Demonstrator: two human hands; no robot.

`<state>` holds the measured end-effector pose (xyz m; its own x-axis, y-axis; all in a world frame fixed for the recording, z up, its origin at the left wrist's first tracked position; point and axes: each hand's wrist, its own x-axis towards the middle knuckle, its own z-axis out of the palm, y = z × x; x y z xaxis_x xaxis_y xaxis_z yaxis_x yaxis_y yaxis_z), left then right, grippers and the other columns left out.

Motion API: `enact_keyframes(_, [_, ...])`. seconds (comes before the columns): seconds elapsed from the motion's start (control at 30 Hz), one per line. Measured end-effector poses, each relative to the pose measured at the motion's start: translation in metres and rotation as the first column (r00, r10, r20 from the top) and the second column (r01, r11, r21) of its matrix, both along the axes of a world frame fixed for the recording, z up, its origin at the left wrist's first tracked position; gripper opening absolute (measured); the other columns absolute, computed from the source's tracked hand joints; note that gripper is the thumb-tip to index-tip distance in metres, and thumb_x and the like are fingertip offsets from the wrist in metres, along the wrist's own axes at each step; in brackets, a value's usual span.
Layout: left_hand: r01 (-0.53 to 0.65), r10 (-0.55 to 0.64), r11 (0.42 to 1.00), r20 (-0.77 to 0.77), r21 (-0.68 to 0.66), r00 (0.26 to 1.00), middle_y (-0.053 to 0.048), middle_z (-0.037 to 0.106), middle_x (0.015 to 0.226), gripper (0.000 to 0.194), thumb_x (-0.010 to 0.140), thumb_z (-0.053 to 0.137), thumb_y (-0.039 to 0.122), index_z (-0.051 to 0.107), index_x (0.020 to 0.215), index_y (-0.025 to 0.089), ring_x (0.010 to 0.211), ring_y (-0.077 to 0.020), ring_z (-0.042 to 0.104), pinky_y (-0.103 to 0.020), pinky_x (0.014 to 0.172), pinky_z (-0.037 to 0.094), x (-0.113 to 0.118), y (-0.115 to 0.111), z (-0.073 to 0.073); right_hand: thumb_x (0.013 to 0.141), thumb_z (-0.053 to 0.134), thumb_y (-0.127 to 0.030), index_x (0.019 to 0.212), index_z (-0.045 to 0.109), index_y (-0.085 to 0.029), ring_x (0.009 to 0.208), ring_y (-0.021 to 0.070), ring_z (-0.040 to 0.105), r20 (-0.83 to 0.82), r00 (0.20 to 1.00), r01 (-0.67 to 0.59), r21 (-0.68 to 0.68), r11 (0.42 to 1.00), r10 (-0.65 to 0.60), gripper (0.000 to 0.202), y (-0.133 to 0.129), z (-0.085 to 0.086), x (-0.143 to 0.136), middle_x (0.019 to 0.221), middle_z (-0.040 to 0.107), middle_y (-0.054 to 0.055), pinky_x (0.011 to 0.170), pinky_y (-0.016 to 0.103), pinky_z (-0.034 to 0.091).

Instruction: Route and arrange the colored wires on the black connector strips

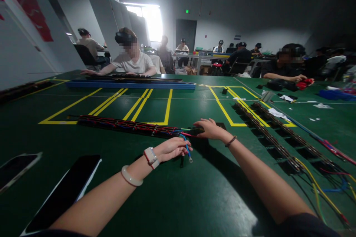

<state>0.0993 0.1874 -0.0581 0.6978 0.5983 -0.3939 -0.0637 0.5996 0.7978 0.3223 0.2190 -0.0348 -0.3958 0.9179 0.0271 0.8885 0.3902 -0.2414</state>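
A long dark strip wrapped with red and blue wires (130, 125) lies across the green table in front of me. At its right end, my left hand (174, 149) is closed round a blue wire (188, 151), whose metal ring lug hangs below the fingers. My right hand (210, 129) is just to the right, palm down, its fingers curled over the dark end piece where red and green wires come out. What its fingertips grip is hidden.
Two similar strips (264, 133) lie at the right with yellow and blue wires. Phone-like dark slabs (66, 192) rest at the left. A blue channel (130, 84) crosses the far side, where a person (136, 61) sits. Another person (289, 63) is at the right.
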Motion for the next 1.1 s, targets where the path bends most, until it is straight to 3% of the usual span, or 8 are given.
enact_keyframes(0.13, [0.012,-0.011,1.000,0.036,-0.027,0.999,-0.011,0.064,0.084,0.016,0.088,0.053,0.018,0.061,0.092,0.004,0.066,-0.0079,0.059,-0.017,0.062,0.045,0.001,0.000,-0.004,0.076,0.067,-0.038,0.106,0.066,-0.022,0.115,0.0301,0.050,0.146,0.989,-0.003,0.064,0.998,-0.007,0.034,-0.002,-0.002,-0.002,0.103,0.066,0.010,0.104,0.059,0.013])
enact_keyframes(0.27, [-0.009,0.012,0.998,0.053,-0.064,0.998,-0.014,0.064,0.093,0.020,0.090,0.046,0.012,0.060,0.100,0.003,0.071,-0.0090,0.060,-0.019,0.069,0.046,0.003,-0.005,-0.001,0.080,0.064,-0.034,0.094,0.070,-0.019,0.097,0.0247,0.058,0.194,0.980,-0.048,0.020,0.999,0.043,0.021,-0.003,0.005,-0.004,0.091,0.068,0.007,0.102,0.051,0.022])
enact_keyframes(0.37, [-0.052,0.055,0.997,0.052,-0.051,0.997,-0.012,0.064,0.094,0.016,0.090,0.046,0.010,0.059,0.097,0.006,0.069,-0.0080,0.059,-0.020,0.071,0.046,0.006,-0.010,0.002,0.078,0.064,-0.030,0.090,0.069,-0.018,0.084,0.0198,0.060,0.130,0.989,-0.056,-0.062,0.997,0.064,0.018,-0.008,0.015,-0.008,0.089,0.068,0.006,0.083,0.033,0.040])
enact_keyframes(0.47, [-0.079,0.079,0.997,0.038,-0.006,0.996,-0.008,0.061,0.082,0.013,0.089,0.049,0.014,0.058,0.083,0.008,0.070,-0.0090,0.059,-0.021,0.073,0.046,0.009,-0.012,0.001,0.075,0.066,-0.029,0.087,0.069,-0.018,0.076,0.0172,0.060,0.060,0.997,-0.030,-0.128,0.991,0.038,0.016,-0.016,0.024,-0.015,0.090,0.068,0.006,0.063,0.024,0.040])
enact_keyframes(0.6, [-0.087,0.088,0.996,0.040,-0.014,0.995,-0.007,0.060,0.081,0.015,0.089,0.048,0.013,0.060,0.083,0.008,0.074,-0.0087,0.058,-0.020,0.076,0.045,0.013,-0.014,0.000,0.074,0.066,-0.031,0.084,0.068,-0.017,0.072,0.0153,0.059,-0.001,0.999,-0.035,-0.181,0.983,0.035,0.017,-0.028,0.027,-0.029,0.086,0.068,0.006,0.057,0.022,0.037])
enact_keyframes(0.73, [-0.125,0.126,0.992,0.083,-0.014,0.989,-0.006,0.059,0.081,0.016,0.090,0.045,0.011,0.060,0.085,0.010,0.070,-0.0083,0.056,-0.019,0.068,0.043,0.015,-0.015,-0.001,0.077,0.061,-0.027,0.083,0.066,-0.015,0.068,0.0146,0.058,-0.009,0.999,-0.032,-0.201,0.979,0.030,0.014,-0.037,0.025,-0.042,0.082,0.068,0.007,0.055,0.022,0.035])
enact_keyframes(0.87, [-0.132,0.132,0.991,0.018,0.008,0.991,-0.003,0.056,0.069,0.017,0.091,0.042,0.014,0.056,0.082,0.011,0.058,-0.0081,0.052,-0.019,0.055,0.038,0.015,-0.014,-0.006,0.077,0.060,-0.026,0.083,0.065,-0.015,0.068,0.0150,0.057,0.018,0.999,-0.030,-0.172,0.985,0.033,0.014,-0.041,0.024,-0.045,0.082,0.067,0.007,0.055,0.022,0.034])
enact_keyframes(1.1, [-0.121,0.126,0.988,-0.050,0.099,0.991,0.002,0.048,0.057,0.011,0.087,0.050,0.017,0.054,0.080,0.011,0.048,-0.0053,0.042,-0.017,0.047,0.030,0.014,-0.011,-0.015,0.072,0.066,-0.041,0.086,0.063,-0.015,0.064,0.0139,0.054,0.013,1.000,0.025,-0.264,0.964,-0.023,0.030,-0.036,0.024,-0.042,0.083,0.066,0.006,0.050,0.023,0.033])
